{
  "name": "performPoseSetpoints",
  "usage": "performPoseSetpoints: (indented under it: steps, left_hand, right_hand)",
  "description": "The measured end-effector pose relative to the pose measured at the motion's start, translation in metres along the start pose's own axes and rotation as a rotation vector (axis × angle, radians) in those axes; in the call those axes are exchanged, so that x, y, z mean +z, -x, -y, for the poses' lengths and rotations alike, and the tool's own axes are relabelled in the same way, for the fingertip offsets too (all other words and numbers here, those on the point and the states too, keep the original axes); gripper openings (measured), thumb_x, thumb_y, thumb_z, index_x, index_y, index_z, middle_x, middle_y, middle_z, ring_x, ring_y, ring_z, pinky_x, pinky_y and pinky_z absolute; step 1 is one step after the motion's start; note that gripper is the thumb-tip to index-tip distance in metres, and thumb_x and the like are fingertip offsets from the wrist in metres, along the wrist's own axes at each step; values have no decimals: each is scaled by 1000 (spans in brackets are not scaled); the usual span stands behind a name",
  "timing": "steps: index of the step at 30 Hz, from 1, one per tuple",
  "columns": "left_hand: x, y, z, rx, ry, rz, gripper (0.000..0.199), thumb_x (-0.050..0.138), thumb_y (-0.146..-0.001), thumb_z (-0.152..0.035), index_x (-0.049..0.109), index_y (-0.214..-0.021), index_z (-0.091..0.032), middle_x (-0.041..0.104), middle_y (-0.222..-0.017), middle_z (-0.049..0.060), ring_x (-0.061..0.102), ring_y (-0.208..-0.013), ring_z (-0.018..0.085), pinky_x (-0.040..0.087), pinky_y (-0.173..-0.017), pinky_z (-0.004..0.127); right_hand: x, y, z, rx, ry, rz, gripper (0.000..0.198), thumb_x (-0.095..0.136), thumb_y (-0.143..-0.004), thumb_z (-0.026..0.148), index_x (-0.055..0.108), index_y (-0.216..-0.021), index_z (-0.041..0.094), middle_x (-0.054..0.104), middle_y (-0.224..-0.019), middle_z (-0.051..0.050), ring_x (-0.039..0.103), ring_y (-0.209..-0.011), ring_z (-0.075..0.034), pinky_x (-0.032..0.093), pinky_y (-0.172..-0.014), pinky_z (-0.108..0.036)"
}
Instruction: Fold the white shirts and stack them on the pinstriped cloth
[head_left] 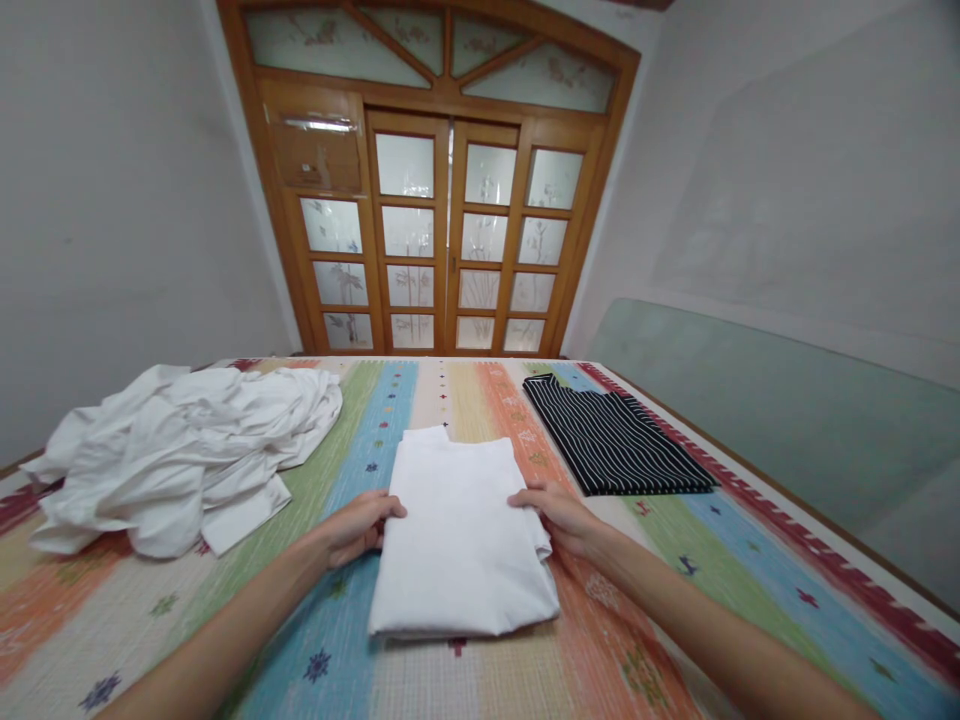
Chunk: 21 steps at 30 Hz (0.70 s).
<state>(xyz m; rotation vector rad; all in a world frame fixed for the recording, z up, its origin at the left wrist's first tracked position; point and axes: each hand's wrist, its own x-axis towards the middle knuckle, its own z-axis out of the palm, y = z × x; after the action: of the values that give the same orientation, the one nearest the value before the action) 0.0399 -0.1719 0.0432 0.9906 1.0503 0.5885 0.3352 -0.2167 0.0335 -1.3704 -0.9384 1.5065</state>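
Head view: a folded white garment (461, 540) was midway between the left and right edges of the striped cover (337, 660). The left hand (360, 527) and right hand (566, 518) pinched its opposite sides, each partly hidden by cloth. A crumpled white fabric heap (195, 440) lay toward the cover's left edge, its pieces hard to tell apart; a folded black-and-white pinstriped garment (615, 435) lay near the right edge, beside a pale green panel (735, 390). Glazed wooden doors (409, 232) stood beyond the far edge. The near edge was cut off.
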Motion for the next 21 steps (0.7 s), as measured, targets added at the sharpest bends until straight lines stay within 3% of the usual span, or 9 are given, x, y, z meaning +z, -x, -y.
performPoseSetpoints:
  steps: [3, 7, 11, 17, 21]
  left_hand:
    - [2, -1, 2, 21, 30, 49, 45, 71, -56, -22, 60, -99, -15, 72, -89, 6, 67, -74, 18, 52, -64, 26]
    - [11, -4, 0, 122, 99, 46, 75, 67, -52, -15, 48, -125, -18, 71, -109, 9, 69, -89, 24, 55, -72, 31]
    - [26, -9, -8, 148, 118, 8, 83, 63, -50, -12, 42, -130, -19, 70, -112, 9, 70, -90, 26, 55, -65, 30]
    - [68, -34, -32, 269, 175, 119, 81, 65, -50, -7, 43, -126, -20, 67, -118, 10, 68, -96, 25, 55, -68, 28]
    - [113, -68, -59, 356, 213, 207, 82, 66, -49, -5, 43, -127, -21, 66, -120, 9, 68, -95, 23, 55, -67, 27]
  right_hand:
    - [1, 5, 3, 61, 79, 110, 26, 72, -62, 26, 65, -85, 13, 72, -82, -6, 63, -64, -14, 48, -58, -24]
    - [3, 8, 7, -4, 160, 165, 36, 72, -59, 20, 66, -94, 15, 74, -93, -8, 67, -77, -18, 51, -68, -27]
    - [-4, 5, 15, -33, 72, 208, 49, 70, -58, 17, 64, -107, 17, 73, -106, -9, 69, -86, -21, 54, -76, -31]
    - [-59, 5, 49, -91, 20, 162, 62, 78, -61, 17, 57, -119, 20, 72, -111, -8, 71, -85, -21, 57, -73, -31]
    - [-105, 14, 87, -172, 73, 16, 69, 81, -62, 18, 52, -125, 24, 71, -113, -7, 72, -85, -22, 59, -69, -31]
